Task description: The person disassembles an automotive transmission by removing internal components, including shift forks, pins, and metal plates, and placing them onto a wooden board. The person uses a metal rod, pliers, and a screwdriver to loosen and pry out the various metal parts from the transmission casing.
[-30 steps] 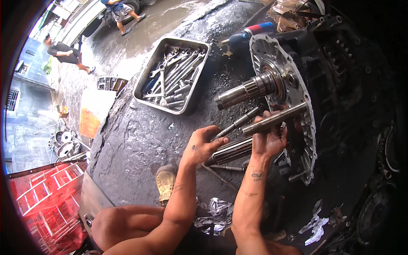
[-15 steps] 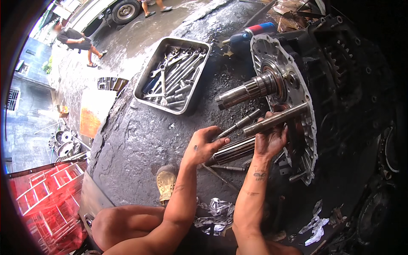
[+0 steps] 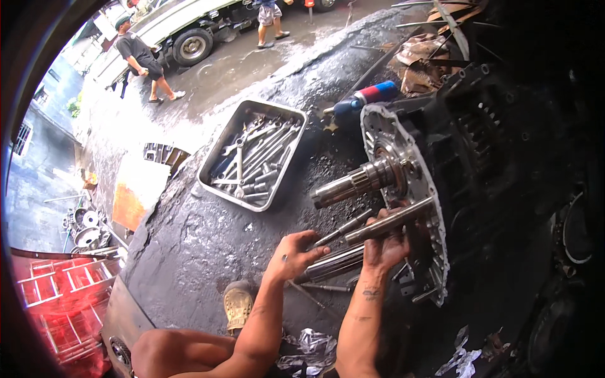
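My left hand (image 3: 296, 255) pinches the near end of a slim metal rod (image 3: 343, 228) with a thicker, socket-like far end. My right hand (image 3: 386, 247) is wrapped from below round a smooth steel shaft (image 3: 394, 218); its fingertips show above the shaft. This shaft stands out from the grey metal housing plate (image 3: 435, 208). Above it a thicker stepped shaft (image 3: 353, 184) with splines juts from the same plate. Below, a long splined shaft (image 3: 334, 264) passes behind my hands, partly hidden by them.
A metal tray (image 3: 207, 183) of wrenches and sockets lies ahead on the oily ground. A blue and red power tool (image 3: 365, 99) lies beyond the plate. Dark gear casing fills the right. Crumpled paper (image 3: 309, 349) lies near my foot. Two people walk by a truck (image 3: 192, 47).
The view has tilted up, so the work sits lower and more to the left. Both hands keep their holds. The person at the far left has walked to the right.
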The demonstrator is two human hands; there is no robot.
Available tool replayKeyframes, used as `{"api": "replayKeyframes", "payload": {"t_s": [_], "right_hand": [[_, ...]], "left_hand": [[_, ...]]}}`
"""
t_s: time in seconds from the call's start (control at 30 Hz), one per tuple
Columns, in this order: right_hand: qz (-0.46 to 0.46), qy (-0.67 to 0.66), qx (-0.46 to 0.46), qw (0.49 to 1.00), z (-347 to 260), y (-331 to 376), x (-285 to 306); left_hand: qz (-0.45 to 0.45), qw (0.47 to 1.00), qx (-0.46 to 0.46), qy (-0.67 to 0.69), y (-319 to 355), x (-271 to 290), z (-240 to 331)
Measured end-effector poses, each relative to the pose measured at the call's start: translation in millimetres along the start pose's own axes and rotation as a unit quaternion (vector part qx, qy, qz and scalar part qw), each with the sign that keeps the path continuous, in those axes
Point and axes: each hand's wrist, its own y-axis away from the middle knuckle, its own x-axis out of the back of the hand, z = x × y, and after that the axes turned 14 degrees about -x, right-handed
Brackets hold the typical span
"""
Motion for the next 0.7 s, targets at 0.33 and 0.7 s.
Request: {"api": "replayKeyframes", "payload": {"t_s": [0.33,0.7], "right_hand": [[0.183,0.099,0.077,0.975,3.5,7.6,15.3],[0.061,0.018,0.026,0.998,11.5,-0.6,-5.3]], "left_hand": [[0.062,0.997,-0.033,-0.037,3.6,0.5,-10.4],[0.028,0.999,-0.038,0.016,6.9,-1.4,-21.1]]}}
